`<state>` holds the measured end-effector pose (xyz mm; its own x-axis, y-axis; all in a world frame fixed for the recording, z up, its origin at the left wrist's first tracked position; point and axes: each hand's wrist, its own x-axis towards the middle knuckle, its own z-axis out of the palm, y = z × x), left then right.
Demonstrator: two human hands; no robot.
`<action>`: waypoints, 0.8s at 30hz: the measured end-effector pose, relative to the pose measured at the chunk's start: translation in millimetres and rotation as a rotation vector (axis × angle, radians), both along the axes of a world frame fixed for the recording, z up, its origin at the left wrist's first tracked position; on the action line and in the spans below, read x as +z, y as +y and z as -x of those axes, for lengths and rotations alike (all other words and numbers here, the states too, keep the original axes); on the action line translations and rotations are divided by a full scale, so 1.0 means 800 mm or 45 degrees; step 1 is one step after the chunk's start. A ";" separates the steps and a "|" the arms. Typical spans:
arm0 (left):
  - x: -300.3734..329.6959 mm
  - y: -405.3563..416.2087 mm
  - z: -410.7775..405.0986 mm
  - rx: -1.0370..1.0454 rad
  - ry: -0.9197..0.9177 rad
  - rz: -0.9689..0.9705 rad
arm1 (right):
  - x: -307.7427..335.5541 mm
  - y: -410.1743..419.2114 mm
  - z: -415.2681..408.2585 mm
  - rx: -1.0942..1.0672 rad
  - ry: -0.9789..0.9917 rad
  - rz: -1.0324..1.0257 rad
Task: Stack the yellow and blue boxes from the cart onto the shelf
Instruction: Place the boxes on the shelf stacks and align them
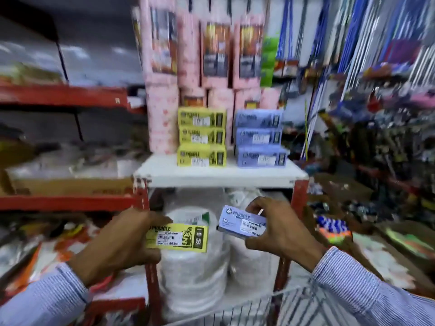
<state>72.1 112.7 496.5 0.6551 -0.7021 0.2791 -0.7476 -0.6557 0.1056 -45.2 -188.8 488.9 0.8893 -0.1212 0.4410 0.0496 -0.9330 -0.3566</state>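
My left hand (117, 243) grips a yellow box (180, 237) by its left end, held flat below the shelf. My right hand (277, 225) holds a blue box (240, 222) by its right end, a little higher and to the right. On the white shelf (211, 176) above stand two stacks of three: yellow boxes (201, 137) on the left and blue boxes (260, 137) on the right. The wire cart (247, 309) shows at the bottom edge, under my hands.
Tall pink packages (162, 90) stand behind and left of the stacks. Wrapped white plates (195, 267) fill the space under the shelf between red uprights (142, 196). Red racks with cartons run to the left. Hanging goods and poles crowd the right side.
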 end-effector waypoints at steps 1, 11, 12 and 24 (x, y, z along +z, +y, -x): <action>0.021 -0.001 0.001 -0.001 -0.027 0.021 | 0.023 0.000 0.001 0.006 -0.045 0.016; 0.142 -0.045 -0.031 -0.014 -0.158 0.301 | 0.169 -0.039 -0.016 -0.049 -0.414 0.151; 0.148 -0.053 -0.043 -0.010 -0.156 0.322 | 0.173 -0.044 -0.024 -0.054 -0.421 0.171; 0.155 -0.141 -0.132 0.035 -0.218 0.327 | 0.154 -0.094 -0.122 -0.210 -0.273 0.344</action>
